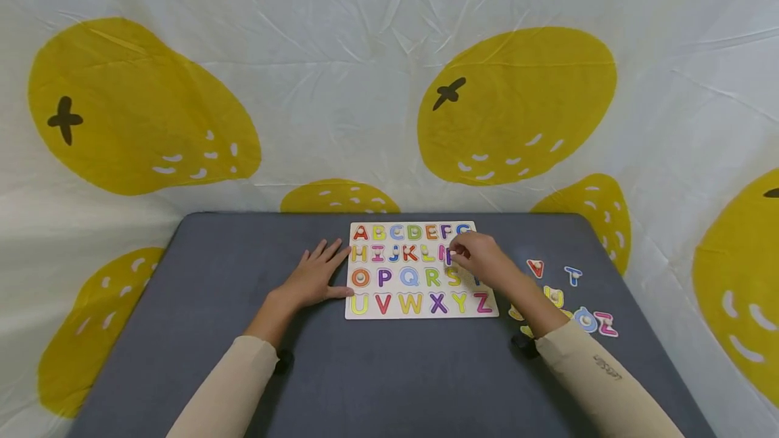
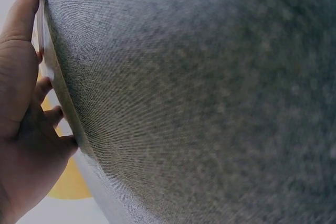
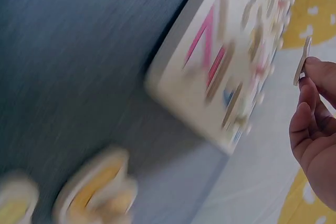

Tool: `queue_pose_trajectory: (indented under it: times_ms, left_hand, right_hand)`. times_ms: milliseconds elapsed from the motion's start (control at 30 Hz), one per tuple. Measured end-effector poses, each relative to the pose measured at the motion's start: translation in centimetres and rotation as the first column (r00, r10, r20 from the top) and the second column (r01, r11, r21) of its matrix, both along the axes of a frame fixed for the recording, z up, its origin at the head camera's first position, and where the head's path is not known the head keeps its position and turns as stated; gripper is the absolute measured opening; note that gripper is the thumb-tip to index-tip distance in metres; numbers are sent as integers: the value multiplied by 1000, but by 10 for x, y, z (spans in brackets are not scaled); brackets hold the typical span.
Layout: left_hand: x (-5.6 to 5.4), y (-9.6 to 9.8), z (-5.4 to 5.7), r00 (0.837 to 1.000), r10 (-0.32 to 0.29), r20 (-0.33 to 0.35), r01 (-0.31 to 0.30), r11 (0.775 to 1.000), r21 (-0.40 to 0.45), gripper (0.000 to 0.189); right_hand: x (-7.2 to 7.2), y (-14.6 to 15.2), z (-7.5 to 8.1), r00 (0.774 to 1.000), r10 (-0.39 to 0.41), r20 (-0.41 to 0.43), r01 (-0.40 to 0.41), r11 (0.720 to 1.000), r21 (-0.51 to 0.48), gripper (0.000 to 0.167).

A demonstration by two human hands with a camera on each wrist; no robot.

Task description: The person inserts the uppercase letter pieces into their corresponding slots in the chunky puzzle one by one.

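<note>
- Alphabet puzzle board, flat and cream-coloured point(image 1: 398, 289), is laid on the dark grey counter point(image 1: 389, 377); its left edge is touched by the left hand point(image 1: 307, 279), fingers spread, nothing held.
- Thin, flat letter piece point(image 3: 302, 64) is pinched in the grip of the right hand point(image 1: 483, 259), over the board's right side; letter cannot be told.
- Step, as judged: piece to be matched to a recess. Next move probably calls for outlines to be aligned, then pressed flush.
- Recesses: knobbed letter pieces point(image 1: 360, 232) seated along top row; bottom-row recesses point(image 1: 410, 303) apparently unfilled.
- Loose to the right: red V point(image 1: 535, 268), blue T point(image 1: 573, 276), pink Z point(image 1: 605, 324).
</note>
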State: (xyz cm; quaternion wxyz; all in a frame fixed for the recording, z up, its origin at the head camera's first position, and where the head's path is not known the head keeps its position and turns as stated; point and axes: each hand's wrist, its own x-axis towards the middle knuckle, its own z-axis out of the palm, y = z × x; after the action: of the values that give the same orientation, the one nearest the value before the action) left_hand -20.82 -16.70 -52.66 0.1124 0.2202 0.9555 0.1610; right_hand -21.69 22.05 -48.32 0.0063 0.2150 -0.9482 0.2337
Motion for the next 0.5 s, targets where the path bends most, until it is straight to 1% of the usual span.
queue_pose_trajectory:
  times_ms: [133,233,333,400,500]
  left_hand:
    - [1,0,-1,1000,-6,3,5,1000,3,100]
    - [0,0,-2,1000,-9,1,9,1000,-2,100]
    - [0,0,-1,1000,-7,-3,7,1000,-9,100]
    - [0,0,-1,1000,-5,-8,5,1000,-9,100]
    - [-1,0,-1,1000,1,-2,-1,1000,-12,100]
  right_hand:
    - [-2,-22,-2,998,56,-20,-56,998,-11,8]
    - [-3,-38,-3,997,80,-8,-80,997,-14,5]
    - [-2,-55,-2,996,91,21,-91,996,-18,5]
    - [-1,-65,-3,995,96,31,-96,995,-11,6]
    - [0,-79,-7,991,129,35,-130,992,9,6]
